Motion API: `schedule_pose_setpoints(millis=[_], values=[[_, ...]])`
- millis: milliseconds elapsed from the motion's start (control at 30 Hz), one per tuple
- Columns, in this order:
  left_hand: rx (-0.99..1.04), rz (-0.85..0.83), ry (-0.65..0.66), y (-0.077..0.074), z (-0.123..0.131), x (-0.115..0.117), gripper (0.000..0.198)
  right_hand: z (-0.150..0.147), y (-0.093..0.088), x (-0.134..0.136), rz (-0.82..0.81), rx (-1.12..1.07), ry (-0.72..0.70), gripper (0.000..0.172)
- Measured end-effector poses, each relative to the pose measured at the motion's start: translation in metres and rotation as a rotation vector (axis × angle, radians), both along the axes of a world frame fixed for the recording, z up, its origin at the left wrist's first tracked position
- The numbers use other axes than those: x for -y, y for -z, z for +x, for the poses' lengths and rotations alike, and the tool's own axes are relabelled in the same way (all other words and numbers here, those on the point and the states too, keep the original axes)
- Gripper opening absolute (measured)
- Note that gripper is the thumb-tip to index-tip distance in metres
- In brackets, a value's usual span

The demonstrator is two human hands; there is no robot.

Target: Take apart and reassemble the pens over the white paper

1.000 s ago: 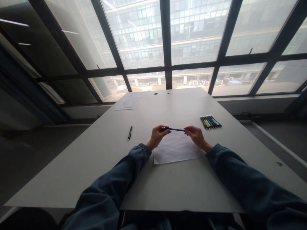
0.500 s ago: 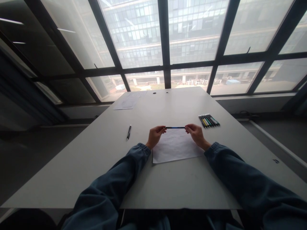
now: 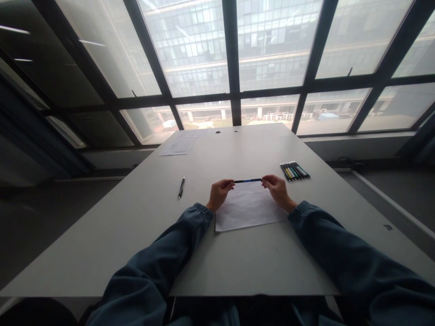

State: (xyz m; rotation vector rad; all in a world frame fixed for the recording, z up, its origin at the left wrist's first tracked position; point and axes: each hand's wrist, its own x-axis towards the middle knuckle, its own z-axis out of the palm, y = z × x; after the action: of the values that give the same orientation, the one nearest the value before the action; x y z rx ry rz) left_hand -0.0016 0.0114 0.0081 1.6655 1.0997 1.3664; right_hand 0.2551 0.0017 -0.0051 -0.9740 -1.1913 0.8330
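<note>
A blue pen (image 3: pixel 248 180) is held level between both hands, just above a white sheet of paper (image 3: pixel 249 210) on the grey table (image 3: pixel 136 226). My left hand (image 3: pixel 220 193) pinches the pen's left end. My right hand (image 3: pixel 277 190) pinches its right end. Both wrists rest near the sheet's far corners, and dark blue sleeves cover both arms.
A row of several pens (image 3: pixel 294 170) lies on the table to the right of my hands. A single black pen (image 3: pixel 181 187) lies to the left. More paper (image 3: pixel 181 145) sits at the far left edge, near two round holes in the tabletop. Large windows stand behind.
The pen has levelled from a slight tilt to horizontal, and the hands have drawn slightly apart along it. The view has shifted a little.
</note>
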Motion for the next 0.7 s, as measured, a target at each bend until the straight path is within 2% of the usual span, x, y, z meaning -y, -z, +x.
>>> schedule_pose_setpoints(millis=[367, 700], values=[[-0.051, 0.035, -0.015, -0.0013, -0.0020, -0.0003, 0.029, -0.0009, 0.0018, 0.0006, 0.026, 0.042, -0.007, 0.027], [-0.031, 0.067, -0.014, 0.0018, -0.0012, -0.0023, 0.030, -0.0013, 0.0013, 0.0001, 0.039, 0.060, -0.001, 0.032]])
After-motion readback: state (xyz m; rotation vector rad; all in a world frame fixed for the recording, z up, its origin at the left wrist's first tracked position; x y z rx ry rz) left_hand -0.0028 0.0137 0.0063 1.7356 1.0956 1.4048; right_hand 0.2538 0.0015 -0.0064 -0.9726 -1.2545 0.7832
